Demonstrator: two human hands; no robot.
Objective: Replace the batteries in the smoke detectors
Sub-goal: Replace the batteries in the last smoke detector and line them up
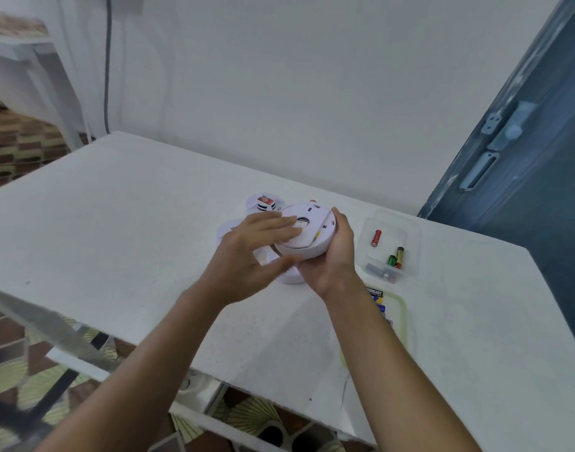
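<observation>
From the head view, the right hand (331,259) grips a round white smoke detector (312,223), fingers curled round its right edge and underside, holding it tilted above the white table (116,230). The left hand (247,246) lies across the detector's upturned back with its fingers fairly straight, touching the plastic; it is motion-blurred, so the finer contact cannot be told.

Just behind on the table sits a second detector (263,203) with a red-labelled block in it, and more white round parts show partly hidden under the hands.

To the right a clear plastic tub (413,249) holds a red battery (376,238), a green battery (392,260) and a black-and-yellow battery (399,256). Nearer the person, a green-rimmed container (403,318) holds an Eveready battery pack (375,294), partly hidden by the right forearm.
</observation>
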